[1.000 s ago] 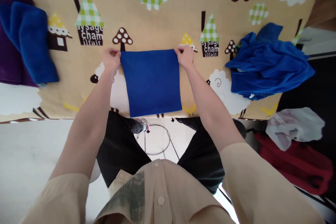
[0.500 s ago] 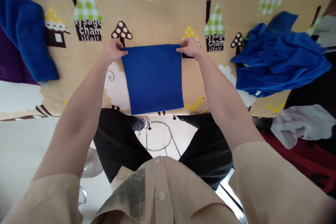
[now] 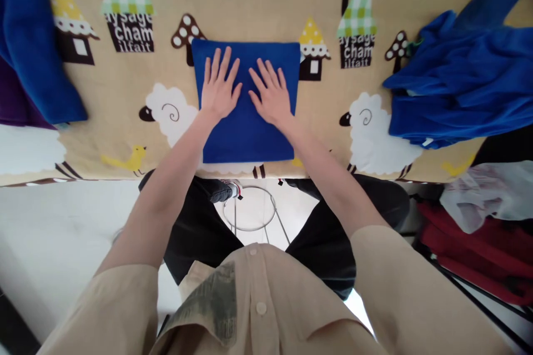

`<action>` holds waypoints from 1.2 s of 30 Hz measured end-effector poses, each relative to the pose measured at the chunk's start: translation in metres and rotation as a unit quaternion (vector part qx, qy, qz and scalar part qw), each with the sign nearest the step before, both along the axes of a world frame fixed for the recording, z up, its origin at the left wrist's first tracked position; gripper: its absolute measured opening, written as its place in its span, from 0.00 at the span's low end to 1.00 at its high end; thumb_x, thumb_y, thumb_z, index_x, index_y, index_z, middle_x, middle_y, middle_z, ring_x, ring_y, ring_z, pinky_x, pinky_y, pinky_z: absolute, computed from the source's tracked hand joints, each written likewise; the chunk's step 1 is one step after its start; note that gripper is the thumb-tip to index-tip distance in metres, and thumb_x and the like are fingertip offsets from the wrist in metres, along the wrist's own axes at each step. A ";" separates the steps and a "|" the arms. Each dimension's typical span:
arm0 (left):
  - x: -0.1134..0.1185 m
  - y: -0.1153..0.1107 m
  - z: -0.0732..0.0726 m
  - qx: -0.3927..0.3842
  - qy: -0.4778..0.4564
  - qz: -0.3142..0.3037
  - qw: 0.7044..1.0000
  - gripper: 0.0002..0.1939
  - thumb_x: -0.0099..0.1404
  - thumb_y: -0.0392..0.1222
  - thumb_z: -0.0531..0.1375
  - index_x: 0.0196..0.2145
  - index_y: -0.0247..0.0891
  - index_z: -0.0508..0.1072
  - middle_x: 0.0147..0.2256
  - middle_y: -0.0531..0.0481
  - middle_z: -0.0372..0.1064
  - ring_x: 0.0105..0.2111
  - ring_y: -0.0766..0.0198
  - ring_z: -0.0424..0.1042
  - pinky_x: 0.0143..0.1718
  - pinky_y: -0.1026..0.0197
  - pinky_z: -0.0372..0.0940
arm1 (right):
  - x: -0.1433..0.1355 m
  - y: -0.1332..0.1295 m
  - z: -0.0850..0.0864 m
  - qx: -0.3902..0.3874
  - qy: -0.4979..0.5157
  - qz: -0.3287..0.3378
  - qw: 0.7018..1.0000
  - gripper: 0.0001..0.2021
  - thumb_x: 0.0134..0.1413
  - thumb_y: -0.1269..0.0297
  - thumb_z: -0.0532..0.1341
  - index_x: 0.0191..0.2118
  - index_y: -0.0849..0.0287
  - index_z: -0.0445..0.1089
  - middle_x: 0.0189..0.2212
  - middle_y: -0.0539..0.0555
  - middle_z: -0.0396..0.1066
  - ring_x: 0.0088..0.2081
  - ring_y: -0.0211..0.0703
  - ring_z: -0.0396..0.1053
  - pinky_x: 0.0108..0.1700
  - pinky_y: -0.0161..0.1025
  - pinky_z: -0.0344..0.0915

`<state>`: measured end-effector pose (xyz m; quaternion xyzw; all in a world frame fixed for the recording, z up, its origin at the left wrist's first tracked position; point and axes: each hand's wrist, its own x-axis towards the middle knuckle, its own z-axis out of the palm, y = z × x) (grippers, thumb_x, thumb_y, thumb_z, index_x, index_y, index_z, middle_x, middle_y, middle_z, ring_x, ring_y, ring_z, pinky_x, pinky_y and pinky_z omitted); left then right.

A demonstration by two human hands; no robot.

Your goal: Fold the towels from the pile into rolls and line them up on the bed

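We've got the cloth [image 3: 250, 136] flat on the table cover [image 3: 266, 16], mid-table btwn left & right, just in from the near edge, prob. there b/c it's in easy reach of both arms. Our left hand [image 3: 219, 91] & right hand [image 3: 272, 94] lie palm-down on its far half, fingers spread, nothing gripped; we'd say that's to press it smooth w/o pulling corners. Far right, we see a loose blue heap [image 3: 462, 89], prob. kept aside for working room; far left, a blue roll [image 3: 37, 50] on purple fabric [image 3: 14, 94].

Qty: 1 flat cloth, 2 hands, 1 heap (can't tell no. of pcs), 1 roll; purple layers unclear. Near right, off-table: 1 white bag [image 3: 491, 194], 1 red bag [image 3: 470, 258].
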<state>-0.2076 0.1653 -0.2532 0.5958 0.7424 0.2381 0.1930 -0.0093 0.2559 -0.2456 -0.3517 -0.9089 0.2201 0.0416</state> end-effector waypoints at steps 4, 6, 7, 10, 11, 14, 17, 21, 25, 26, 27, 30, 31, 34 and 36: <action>-0.029 -0.012 -0.024 -0.004 -0.036 0.069 0.997 0.32 0.74 0.64 0.51 0.65 0.43 0.65 0.74 0.55 0.53 0.75 0.82 0.26 0.77 0.59 0.19 | 0.028 0.034 -0.012 0.032 -0.011 -0.088 0.996 0.30 0.80 0.51 0.44 0.77 0.62 0.46 0.78 0.60 0.40 0.78 0.49 0.37 0.77 0.62 0.32; -0.042 -0.007 -0.021 -0.001 -0.044 0.098 0.994 0.35 0.74 0.65 0.50 0.66 0.37 0.62 0.74 0.53 0.51 0.75 0.82 0.24 0.77 0.55 0.17 | 0.026 0.052 -0.007 0.035 -0.035 -0.145 0.988 0.30 0.81 0.53 0.43 0.77 0.65 0.45 0.78 0.63 0.42 0.78 0.49 0.36 0.77 0.63 0.31; -0.042 -0.005 -0.015 0.004 -0.046 0.103 0.994 0.36 0.75 0.64 0.50 0.67 0.34 0.60 0.75 0.51 0.50 0.76 0.79 0.23 0.77 0.52 0.16 | 0.020 0.053 -0.003 0.035 -0.041 -0.164 0.985 0.30 0.81 0.53 0.43 0.77 0.67 0.47 0.77 0.64 0.43 0.78 0.50 0.36 0.76 0.63 0.30; -0.011 -0.015 0.005 0.015 -0.043 0.066 0.997 0.35 0.77 0.56 0.51 0.72 0.31 0.55 0.77 0.48 0.42 0.77 0.68 0.24 0.78 0.44 0.18 | -0.003 0.017 0.008 0.050 -0.014 -0.152 0.987 0.31 0.79 0.51 0.41 0.77 0.63 0.48 0.78 0.60 0.43 0.79 0.52 0.32 0.77 0.64 0.26; 0.008 -0.025 0.010 0.011 -0.047 0.045 0.998 0.34 0.77 0.53 0.51 0.73 0.34 0.55 0.77 0.48 0.40 0.78 0.64 0.26 0.78 0.44 0.20 | -0.007 -0.006 0.010 0.048 -0.001 -0.119 0.992 0.30 0.79 0.51 0.41 0.77 0.59 0.47 0.78 0.56 0.42 0.79 0.51 0.30 0.78 0.63 0.26; 0.064 -0.070 0.014 -0.028 -0.105 0.033 0.994 0.31 0.76 0.52 0.52 0.72 0.40 0.61 0.76 0.48 0.46 0.78 0.55 0.33 0.79 0.42 0.28 | 0.002 -0.078 0.005 -0.026 -0.021 -0.027 0.999 0.30 0.77 0.55 0.38 0.77 0.57 0.50 0.78 0.54 0.42 0.79 0.48 0.34 0.79 0.60 0.30; 0.088 -0.122 0.007 -0.050 -0.135 0.084 0.986 0.32 0.75 0.54 0.53 0.72 0.42 0.61 0.76 0.46 0.47 0.78 0.51 0.35 0.78 0.39 0.31 | 0.035 -0.113 -0.003 -0.072 -0.036 -0.064 0.995 0.31 0.76 0.51 0.40 0.77 0.56 0.50 0.78 0.56 0.43 0.79 0.50 0.35 0.78 0.61 0.32; 0.074 -0.170 -0.001 -0.037 -0.112 0.180 0.977 0.33 0.75 0.54 0.53 0.72 0.39 0.59 0.76 0.41 0.43 0.78 0.48 0.34 0.77 0.35 0.29 | 0.084 -0.104 -0.001 -0.082 -0.021 -0.145 0.986 0.32 0.75 0.48 0.41 0.77 0.55 0.48 0.78 0.58 0.41 0.79 0.51 0.33 0.77 0.65 0.32; 0.066 -0.194 -0.006 -0.028 -0.099 0.267 0.958 0.32 0.74 0.47 0.54 0.71 0.34 0.59 0.75 0.33 0.46 0.77 0.44 0.39 0.76 0.35 0.33 | 0.124 -0.110 0.003 -0.092 0.012 -0.213 0.973 0.32 0.74 0.51 0.44 0.76 0.59 0.51 0.77 0.62 0.44 0.78 0.53 0.37 0.77 0.63 0.38; 0.068 -0.199 -0.006 -0.023 -0.100 0.287 0.952 0.31 0.72 0.45 0.56 0.69 0.34 0.61 0.73 0.32 0.49 0.76 0.43 0.43 0.76 0.36 0.37 | 0.132 -0.117 0.003 -0.091 0.022 -0.231 0.968 0.31 0.74 0.52 0.46 0.75 0.60 0.54 0.76 0.64 0.46 0.78 0.54 0.40 0.77 0.61 0.41; 0.070 -0.204 -0.006 -0.020 -0.100 0.307 0.946 0.29 0.71 0.43 0.57 0.67 0.33 0.65 0.71 0.30 0.53 0.74 0.43 0.48 0.76 0.38 0.42 | 0.139 -0.126 0.002 -0.090 0.029 -0.250 0.964 0.30 0.73 0.52 0.47 0.73 0.60 0.57 0.75 0.65 0.49 0.76 0.56 0.44 0.76 0.60 0.44; 0.077 -0.217 -0.004 -0.034 -0.099 0.362 0.926 0.19 0.67 0.40 0.61 0.55 0.33 0.75 0.60 0.30 0.64 0.66 0.43 0.63 0.72 0.42 0.54 | 0.150 -0.149 -0.002 -0.092 0.045 -0.315 0.944 0.25 0.68 0.55 0.55 0.64 0.62 0.69 0.67 0.68 0.61 0.69 0.59 0.57 0.73 0.57 0.51; 0.078 -0.219 -0.002 -0.047 -0.105 0.379 0.918 0.16 0.66 0.39 0.62 0.51 0.34 0.76 0.57 0.31 0.66 0.63 0.43 0.66 0.71 0.43 0.57 | 0.150 -0.154 -0.003 -0.096 0.051 -0.339 0.935 0.23 0.66 0.56 0.58 0.59 0.63 0.72 0.64 0.69 0.64 0.67 0.60 0.60 0.72 0.56 0.53; 0.076 -0.221 0.004 -0.082 -0.137 0.415 0.896 0.10 0.65 0.40 0.63 0.43 0.35 0.76 0.51 0.34 0.69 0.55 0.46 0.71 0.66 0.45 0.63 | 0.145 -0.155 -0.004 -0.123 0.077 -0.401 0.904 0.14 0.59 0.60 0.64 0.45 0.65 0.76 0.56 0.71 0.69 0.61 0.58 0.66 0.69 0.52 0.58; 0.074 -0.219 0.007 -0.089 -0.154 0.421 0.890 0.08 0.66 0.41 0.62 0.41 0.35 0.75 0.45 0.37 0.72 0.50 0.49 0.74 0.61 0.46 0.67 | 0.143 -0.149 -0.003 -0.163 0.098 -0.429 0.883 0.09 0.56 0.61 0.66 0.38 0.63 0.75 0.50 0.69 0.73 0.56 0.57 0.70 0.66 0.51 0.62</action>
